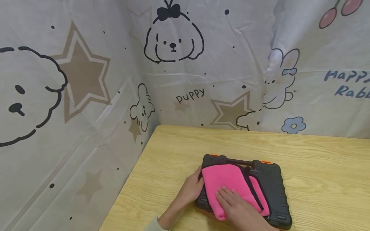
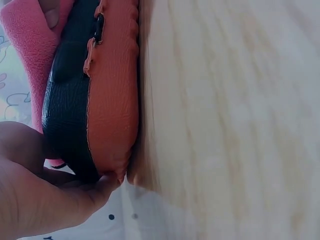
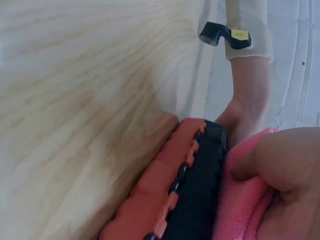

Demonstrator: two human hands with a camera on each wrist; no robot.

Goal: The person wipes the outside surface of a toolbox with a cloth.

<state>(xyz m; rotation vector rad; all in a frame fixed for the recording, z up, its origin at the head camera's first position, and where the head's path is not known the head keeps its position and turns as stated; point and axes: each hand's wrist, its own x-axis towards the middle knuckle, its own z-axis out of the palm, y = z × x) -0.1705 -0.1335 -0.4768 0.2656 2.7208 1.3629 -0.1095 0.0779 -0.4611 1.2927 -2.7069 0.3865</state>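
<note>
Left hand [image 1: 193,186]: curled round case's [image 1: 271,183] left edge — brace firmly.
Right hand [image 1: 235,207]: fingers straight, resting on cloth [image 1: 226,176]; even pressure should help.
Cloth: folded, atop case — best flat.
Case: lying on table [image 1: 326,179].

1 ea. cloth [image 1: 226,179], case [image 1: 273,189]; 2 hands [image 1: 192,187] [image 1: 235,206]

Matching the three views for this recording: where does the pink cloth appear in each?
Head: the pink cloth is low, right of centre, under the right hand.
Left wrist: the pink cloth is mainly at upper left.
Right wrist: the pink cloth is at lower right.
Shared landmark: the black-and-orange case beside or beneath it.
</note>
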